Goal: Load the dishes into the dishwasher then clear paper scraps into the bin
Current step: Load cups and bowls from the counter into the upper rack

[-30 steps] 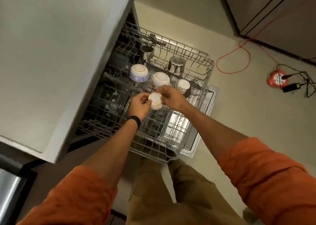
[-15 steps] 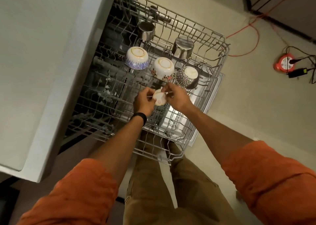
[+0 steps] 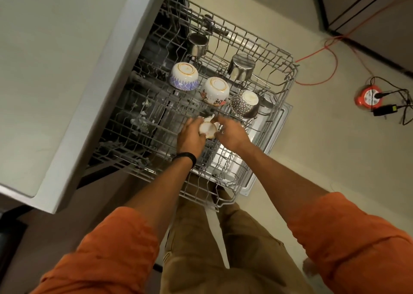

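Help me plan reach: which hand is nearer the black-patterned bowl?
Right. Both hold a cup; the right hand is just below the black-patterned bowl, the left hand farther down-left.

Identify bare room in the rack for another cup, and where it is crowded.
Free: near end of the rack, from its front rim to the left hand and right hand holding a cup. Crowded: far half, upturned bowls and steel cups.

Bare rack at left and near end; three upturned bowls, two steel cups across the far half.
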`<state>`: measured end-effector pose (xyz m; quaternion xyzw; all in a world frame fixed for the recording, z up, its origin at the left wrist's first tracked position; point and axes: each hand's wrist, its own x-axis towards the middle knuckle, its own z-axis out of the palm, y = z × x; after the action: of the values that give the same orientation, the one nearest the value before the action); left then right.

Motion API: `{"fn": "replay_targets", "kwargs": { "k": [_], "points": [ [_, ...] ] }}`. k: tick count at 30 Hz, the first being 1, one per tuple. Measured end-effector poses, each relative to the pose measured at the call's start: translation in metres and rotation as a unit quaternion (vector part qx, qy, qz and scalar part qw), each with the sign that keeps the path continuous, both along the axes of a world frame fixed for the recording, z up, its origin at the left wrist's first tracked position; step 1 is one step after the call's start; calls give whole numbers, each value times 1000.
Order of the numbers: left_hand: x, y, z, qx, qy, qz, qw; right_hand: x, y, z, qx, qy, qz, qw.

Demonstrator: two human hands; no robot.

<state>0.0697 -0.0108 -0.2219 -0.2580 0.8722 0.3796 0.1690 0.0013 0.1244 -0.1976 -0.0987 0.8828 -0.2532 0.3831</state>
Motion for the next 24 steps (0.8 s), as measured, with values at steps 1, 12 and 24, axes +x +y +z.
{"fn": "replay_targets", "kwargs": {
  "k": [1, 12, 24],
  "points": [
    [1, 0, 3, 0, -10, -7, 1000, 2, 1, 4, 6, -2, 17, 1000],
    [23, -7, 88, 21, -7, -28, 999, 18, 12, 82, -21, 30, 65, 997],
    [53, -82, 234, -133, 162, 62, 976, 7, -71, 207, -198, 123, 108, 966]
  ]
}}
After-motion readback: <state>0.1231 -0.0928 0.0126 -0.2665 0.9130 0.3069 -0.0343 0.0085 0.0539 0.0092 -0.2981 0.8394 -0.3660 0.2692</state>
